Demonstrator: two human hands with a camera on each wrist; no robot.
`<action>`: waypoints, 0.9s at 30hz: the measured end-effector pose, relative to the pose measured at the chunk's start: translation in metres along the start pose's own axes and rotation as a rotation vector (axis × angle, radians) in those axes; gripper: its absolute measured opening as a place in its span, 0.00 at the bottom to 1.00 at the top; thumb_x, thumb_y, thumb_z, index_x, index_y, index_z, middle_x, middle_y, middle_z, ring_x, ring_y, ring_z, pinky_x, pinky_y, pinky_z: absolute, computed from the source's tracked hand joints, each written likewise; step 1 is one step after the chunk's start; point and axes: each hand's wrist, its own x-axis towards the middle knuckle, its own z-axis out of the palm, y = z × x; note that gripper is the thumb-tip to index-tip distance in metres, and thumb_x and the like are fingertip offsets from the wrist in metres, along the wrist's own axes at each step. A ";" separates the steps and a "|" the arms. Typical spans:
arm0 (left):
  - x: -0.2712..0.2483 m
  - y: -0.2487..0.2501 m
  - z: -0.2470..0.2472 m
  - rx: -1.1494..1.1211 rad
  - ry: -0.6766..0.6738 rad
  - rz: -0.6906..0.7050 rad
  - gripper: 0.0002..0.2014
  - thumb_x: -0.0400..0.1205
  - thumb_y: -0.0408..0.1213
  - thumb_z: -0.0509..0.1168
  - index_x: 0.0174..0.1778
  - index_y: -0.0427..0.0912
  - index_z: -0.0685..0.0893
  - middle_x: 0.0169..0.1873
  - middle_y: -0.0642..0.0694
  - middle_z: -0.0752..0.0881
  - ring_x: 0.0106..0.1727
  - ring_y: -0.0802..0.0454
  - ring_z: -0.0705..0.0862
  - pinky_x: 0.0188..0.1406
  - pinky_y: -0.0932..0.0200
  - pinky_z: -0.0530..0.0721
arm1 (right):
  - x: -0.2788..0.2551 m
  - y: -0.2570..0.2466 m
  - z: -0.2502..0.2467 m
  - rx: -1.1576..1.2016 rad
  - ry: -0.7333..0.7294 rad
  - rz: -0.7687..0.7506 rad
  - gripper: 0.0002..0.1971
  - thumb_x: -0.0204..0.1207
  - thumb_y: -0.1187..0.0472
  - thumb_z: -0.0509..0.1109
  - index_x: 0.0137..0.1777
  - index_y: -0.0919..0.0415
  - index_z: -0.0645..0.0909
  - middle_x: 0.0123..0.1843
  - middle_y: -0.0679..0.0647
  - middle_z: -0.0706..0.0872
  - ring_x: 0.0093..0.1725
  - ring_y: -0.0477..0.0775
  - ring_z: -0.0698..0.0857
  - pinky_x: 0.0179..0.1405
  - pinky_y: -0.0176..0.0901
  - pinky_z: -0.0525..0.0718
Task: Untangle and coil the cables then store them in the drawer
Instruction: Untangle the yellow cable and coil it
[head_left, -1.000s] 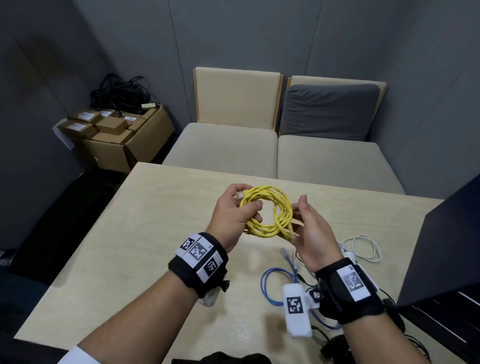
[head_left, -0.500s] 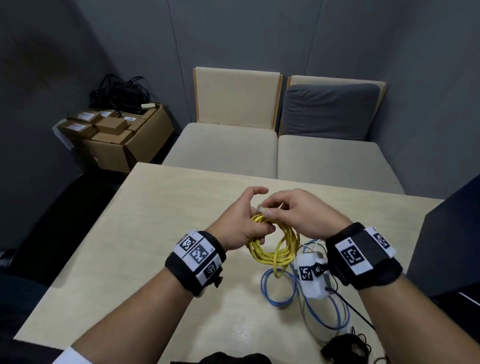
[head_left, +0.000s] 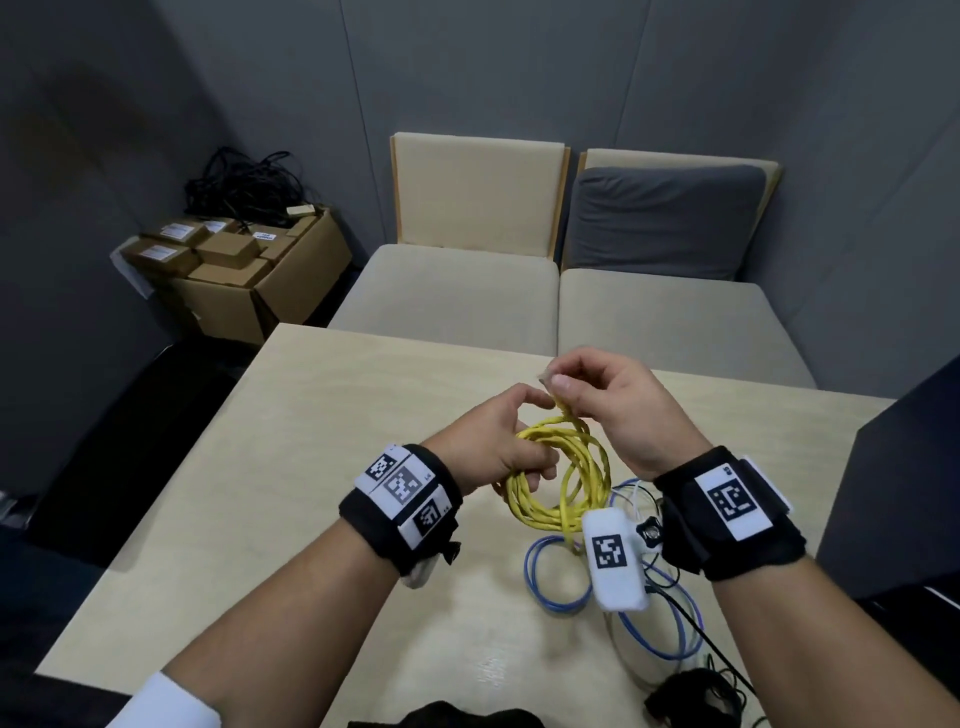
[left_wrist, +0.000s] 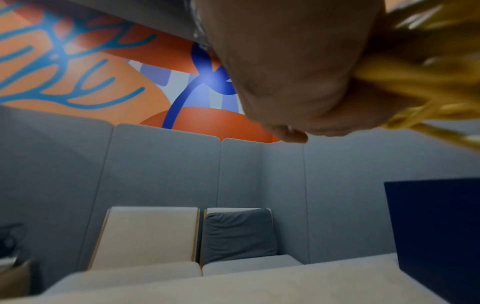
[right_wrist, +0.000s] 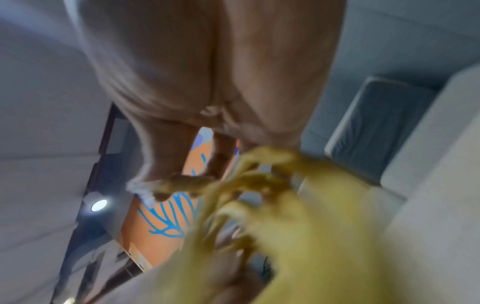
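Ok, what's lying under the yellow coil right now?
Under the yellow coil lies a blue cable looped on the table, partly hidden by the white wrist unit. The coil's far side is covered by the hands.

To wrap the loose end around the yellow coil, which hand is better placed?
Probably the right hand: it already pinches the plug end of the yellow cable above the coil, free to move. The left hand grips the coil's loops and should hold them.
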 end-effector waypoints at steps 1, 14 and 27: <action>0.001 0.001 -0.003 -0.024 -0.008 -0.019 0.24 0.75 0.24 0.68 0.65 0.39 0.70 0.31 0.41 0.87 0.23 0.51 0.80 0.21 0.61 0.70 | -0.002 -0.001 -0.003 -0.005 -0.064 -0.029 0.04 0.77 0.65 0.71 0.43 0.58 0.86 0.39 0.51 0.83 0.39 0.43 0.82 0.43 0.34 0.80; 0.011 0.005 -0.005 -0.366 0.103 -0.083 0.10 0.80 0.21 0.62 0.43 0.42 0.76 0.32 0.40 0.81 0.29 0.50 0.79 0.24 0.60 0.74 | -0.007 0.003 0.006 -0.647 -0.090 -0.038 0.15 0.67 0.61 0.81 0.42 0.51 0.76 0.47 0.48 0.79 0.45 0.46 0.78 0.42 0.38 0.75; 0.002 0.015 0.004 -0.191 0.220 0.083 0.07 0.79 0.27 0.69 0.40 0.40 0.77 0.29 0.43 0.82 0.21 0.56 0.76 0.17 0.68 0.71 | -0.010 0.007 0.008 -0.325 -0.014 0.105 0.25 0.60 0.67 0.83 0.44 0.56 0.68 0.40 0.51 0.77 0.32 0.48 0.74 0.27 0.31 0.71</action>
